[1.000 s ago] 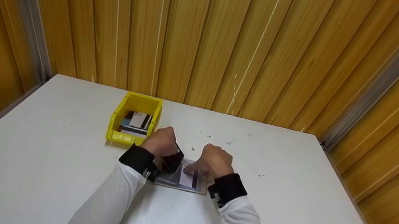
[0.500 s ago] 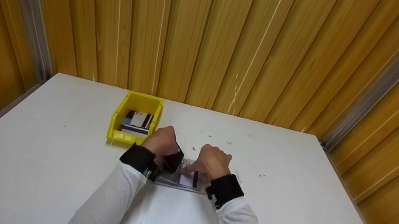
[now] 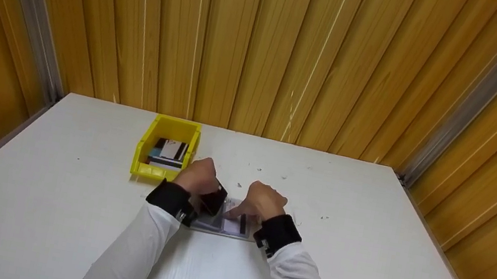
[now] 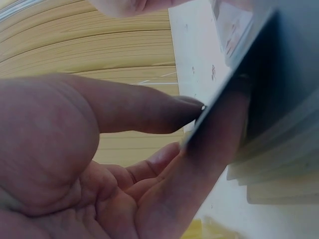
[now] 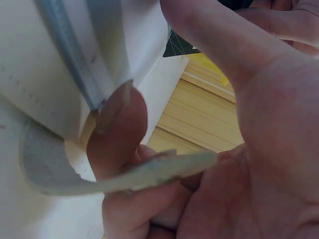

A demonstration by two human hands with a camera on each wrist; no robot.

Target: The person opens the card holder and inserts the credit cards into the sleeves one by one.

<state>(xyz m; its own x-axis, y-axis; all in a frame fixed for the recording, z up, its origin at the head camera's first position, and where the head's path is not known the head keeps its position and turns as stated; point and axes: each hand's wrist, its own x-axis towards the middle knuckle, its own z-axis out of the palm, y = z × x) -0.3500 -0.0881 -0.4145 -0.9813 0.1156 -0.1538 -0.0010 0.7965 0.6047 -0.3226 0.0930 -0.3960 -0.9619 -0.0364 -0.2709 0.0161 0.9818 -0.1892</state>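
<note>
A card holder booklet with clear pockets (image 3: 207,227) lies on the table in the head view, a white card with a dark stripe (image 3: 233,226) in its right side. My left hand (image 3: 197,176) pinches a thin black sheet (image 3: 214,200), card or page I cannot tell, tilted over the booklet's left side. In the left wrist view the thumb meets the sheet's edge (image 4: 214,107), with a finger behind it. My right hand (image 3: 264,200) holds the booklet's right side, its thumb on the pocket. In the right wrist view its fingers grip a bent pale flap (image 5: 124,180).
Just left of my left hand stands a yellow bin (image 3: 152,171) with several cards (image 3: 169,151) inside. Both stand on a white table (image 3: 353,240) with small marks on its surface. Wood-patterned walls (image 3: 264,50) rise along its back and sides.
My right hand and its thumb have shifted slightly left over the booklet. The left hand keeps the black sheet in nearly the same place.
</note>
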